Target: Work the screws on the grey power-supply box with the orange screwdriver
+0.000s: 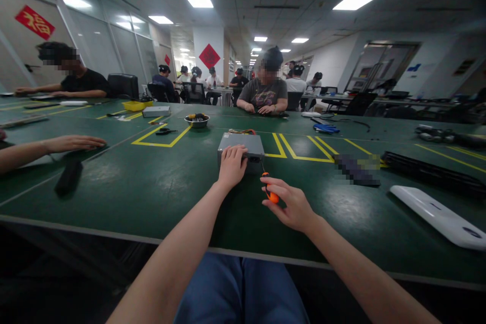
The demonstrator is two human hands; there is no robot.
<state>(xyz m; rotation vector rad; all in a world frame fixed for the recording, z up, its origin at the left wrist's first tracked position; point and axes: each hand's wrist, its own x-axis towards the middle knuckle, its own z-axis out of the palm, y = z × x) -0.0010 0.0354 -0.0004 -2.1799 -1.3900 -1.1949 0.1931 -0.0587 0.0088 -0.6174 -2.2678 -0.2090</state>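
A grey metal box (246,145) lies on the green table (152,187) in front of me, with coloured wires at its far side. My left hand (231,164) rests on the box's near left corner, fingers curled over the top edge. My right hand (290,205) is closed around an orange-handled screwdriver (270,191), whose thin shaft points up toward the near face of the box.
A white flat panel (440,216) lies at the right, with a long black part (429,172) behind it. A metal bowl (196,120) and black pliers (164,131) sit farther back. Another person's hand (72,143) rests at the left by a black object (69,177). A person sits opposite.
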